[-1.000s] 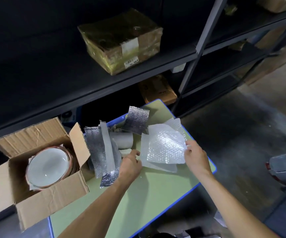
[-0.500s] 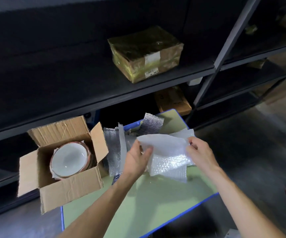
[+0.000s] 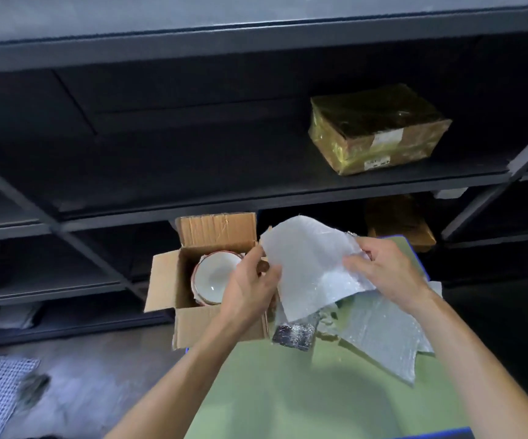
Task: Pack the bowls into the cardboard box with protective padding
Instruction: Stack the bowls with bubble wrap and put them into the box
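White bubble-wrap sheet (image 3: 307, 267): pinching opposite edges in left grip (image 3: 250, 289) and right grip (image 3: 389, 274), holding spread, likely for cushioning white red-rimmed bowls (image 3: 216, 274) inside brown cardboard box (image 3: 193, 321).

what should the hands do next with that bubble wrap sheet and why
Probably carry the bubble wrap sheet leftward and lay it over the bowl in the open cardboard box. The left hand and right hand both grip the sheet, held above the green table, and the bowl's white inside shows bare, with no padding on top.
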`<state>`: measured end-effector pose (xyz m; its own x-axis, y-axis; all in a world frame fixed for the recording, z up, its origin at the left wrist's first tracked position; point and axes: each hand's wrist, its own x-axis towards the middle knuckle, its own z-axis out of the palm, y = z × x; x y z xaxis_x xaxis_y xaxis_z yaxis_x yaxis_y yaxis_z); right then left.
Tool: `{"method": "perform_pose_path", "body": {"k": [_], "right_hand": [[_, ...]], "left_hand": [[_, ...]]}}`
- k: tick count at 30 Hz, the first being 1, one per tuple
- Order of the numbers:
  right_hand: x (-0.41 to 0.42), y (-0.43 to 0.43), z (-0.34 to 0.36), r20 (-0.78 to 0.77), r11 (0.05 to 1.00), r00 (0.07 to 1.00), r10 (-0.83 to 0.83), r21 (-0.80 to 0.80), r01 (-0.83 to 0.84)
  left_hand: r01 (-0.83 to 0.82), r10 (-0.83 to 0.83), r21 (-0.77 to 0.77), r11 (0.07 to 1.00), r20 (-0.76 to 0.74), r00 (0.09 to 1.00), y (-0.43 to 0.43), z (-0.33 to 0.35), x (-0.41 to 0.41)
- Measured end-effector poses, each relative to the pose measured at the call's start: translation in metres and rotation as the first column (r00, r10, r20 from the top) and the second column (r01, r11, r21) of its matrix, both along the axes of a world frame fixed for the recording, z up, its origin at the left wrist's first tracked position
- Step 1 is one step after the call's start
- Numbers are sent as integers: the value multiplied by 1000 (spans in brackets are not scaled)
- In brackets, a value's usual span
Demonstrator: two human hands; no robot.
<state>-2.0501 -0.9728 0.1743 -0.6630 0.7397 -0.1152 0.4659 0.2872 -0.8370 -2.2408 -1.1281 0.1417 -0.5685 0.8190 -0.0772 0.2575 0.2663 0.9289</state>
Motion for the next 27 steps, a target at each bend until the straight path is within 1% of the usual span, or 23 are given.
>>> {"method": "perform_pose_path", "body": {"k": [2,4,5,7,9,12,15,17,20,23,25,27], "right_hand": [[-14,-3,9,-9,1000,1000,-3,15,3],[-26,-6,15,11,1000,1000,-11,13,11],[-33,-9,18,27,1000,1000,-12,14,12],[-47,-17,26,56,999,998,-27,20,26],[-61,-29,34,50,1000,998,-31,5,30],[-77,-46,40,61,1000,998,-14,2,14],[-87,-57,41,111,997,991,-73,42,68],[-92,-63,43,153,992,981,-119,63,111],[-102,-72,45,230,984,958,-169,96,150],[-118,-80,45,332,976,925,-186,170,135],[-131,-85,45,393,970,901,-181,224,96],[-143,-90,44,440,967,882,-168,250,59]], "left_hand": [[-83,86,44,996,-50,995,-11,7,-14],[-140,143,50,989,-78,987,-21,11,-29],[-139,141,35,990,-70,988,-24,11,-36],[-106,106,-13,994,-9,994,-26,8,-46],[-86,88,-58,995,28,996,-23,3,-51],[-109,104,-129,986,-41,994,-15,-9,-63],[-111,91,-137,984,-142,986,-10,-18,-80],[-83,61,-136,987,-164,985,-8,-22,-90],[-51,27,-158,986,-149,989,-8,-31,-97],[3,-26,-186,982,-121,992,-10,-44,-94],[99,-128,-205,974,-133,983,-12,-51,-89],[231,-256,-214,949,-96,962,-14,-56,-85]]}}
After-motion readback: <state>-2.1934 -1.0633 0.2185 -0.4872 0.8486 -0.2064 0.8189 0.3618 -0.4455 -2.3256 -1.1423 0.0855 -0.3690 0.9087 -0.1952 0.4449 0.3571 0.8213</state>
